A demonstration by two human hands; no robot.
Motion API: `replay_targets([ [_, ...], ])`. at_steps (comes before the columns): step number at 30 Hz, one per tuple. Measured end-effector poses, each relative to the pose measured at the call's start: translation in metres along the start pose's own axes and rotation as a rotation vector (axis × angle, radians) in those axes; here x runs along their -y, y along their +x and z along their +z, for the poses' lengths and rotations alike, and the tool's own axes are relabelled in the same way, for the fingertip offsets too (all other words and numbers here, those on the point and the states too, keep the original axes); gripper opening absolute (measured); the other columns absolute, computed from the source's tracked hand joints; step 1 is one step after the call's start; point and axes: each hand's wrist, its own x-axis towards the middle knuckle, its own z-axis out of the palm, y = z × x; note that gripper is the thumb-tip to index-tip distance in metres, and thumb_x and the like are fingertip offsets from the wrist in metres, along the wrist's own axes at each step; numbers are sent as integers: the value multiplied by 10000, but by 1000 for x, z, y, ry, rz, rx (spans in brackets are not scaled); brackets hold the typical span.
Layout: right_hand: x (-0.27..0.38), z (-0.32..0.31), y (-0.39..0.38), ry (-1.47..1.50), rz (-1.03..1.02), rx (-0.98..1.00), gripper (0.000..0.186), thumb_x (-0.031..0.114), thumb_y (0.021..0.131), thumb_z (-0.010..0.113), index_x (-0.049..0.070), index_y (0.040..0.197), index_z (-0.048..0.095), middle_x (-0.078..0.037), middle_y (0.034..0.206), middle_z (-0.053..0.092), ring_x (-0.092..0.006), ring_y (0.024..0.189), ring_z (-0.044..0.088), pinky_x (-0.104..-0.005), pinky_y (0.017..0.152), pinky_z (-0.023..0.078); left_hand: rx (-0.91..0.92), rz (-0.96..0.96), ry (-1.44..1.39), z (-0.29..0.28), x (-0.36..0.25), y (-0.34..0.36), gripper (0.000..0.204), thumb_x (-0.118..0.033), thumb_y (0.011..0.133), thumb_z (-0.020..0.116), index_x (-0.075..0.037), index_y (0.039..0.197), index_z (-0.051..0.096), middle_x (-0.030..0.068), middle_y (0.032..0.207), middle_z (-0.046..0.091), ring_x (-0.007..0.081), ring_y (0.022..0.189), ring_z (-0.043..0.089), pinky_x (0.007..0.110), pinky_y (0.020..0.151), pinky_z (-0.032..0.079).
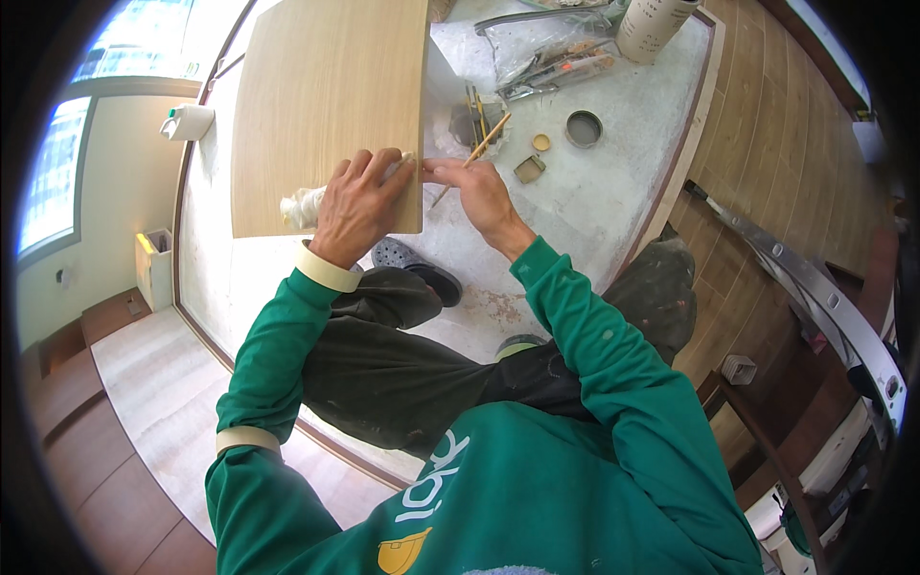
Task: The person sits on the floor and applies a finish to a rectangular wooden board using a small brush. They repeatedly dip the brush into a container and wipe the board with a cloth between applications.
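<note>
Head view: left hand point(356, 203) curled over a white cloth point(301, 207) on the pale wood-grain panel point(331, 86), by its near right corner; right hand point(484, 199) at the panel's right edge, fingertips touching it or nearly so, a thin stick point(491, 139) gripped among the fingers. Step in hand, as I judge it from where I stand: touching up or wiping that edge. Next move would call for light right-hand pressure there, the left steadying the panel, the stick clear of its face.

The panel point(321, 105) has smooth, matt wood grain; the rag point(302, 209) looks like rumpled cloth; the bag point(510, 43), glossy plastic.
</note>
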Motion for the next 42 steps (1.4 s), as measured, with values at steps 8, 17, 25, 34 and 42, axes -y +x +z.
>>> replay_targets([
  [8,0,2,0,30,6,8,379,166,930,509,-98,1108,716,-163,1084,748,-202,1038,683,-283,942,492,35,-47,-28,-1,-13,-13,560,-4,683,685,-111,1231,638,58,1148,592,269,967,589,406,787,474],
  [17,-5,2,2,26,9,18,389,189,927,519,-101,1093,717,-161,1080,750,-203,1033,684,-290,940,493,48,-35,-16,-4,-22,-28,459,-11,710,651,-87,1162,647,58,1137,585,257,933,571,386,756,465],
  [25,9,-46,-18,-255,11,-60,419,240,975,517,-95,1156,692,-162,1117,740,-207,1077,668,-294,992,463,-203,-343,-463,-103,-49,-41,296,71,832,673,-21,1105,737,126,1043,657,262,917,673,321,787,533],
  [34,82,-1,-120,-1110,-199,308,276,204,974,513,-17,908,666,-167,790,674,-327,816,669,-465,949,476,-88,-523,-1089,-89,-115,-57,279,11,890,633,-3,1155,718,113,1152,654,197,1017,642,282,869,499],
  [42,66,-16,-168,-1197,-379,283,146,140,855,593,23,887,674,-168,784,677,-359,861,675,-562,983,436,-173,-562,-825,-58,-180,-34,277,-201,1019,558,1,1154,691,171,1206,611,283,873,670,362,771,530],
])
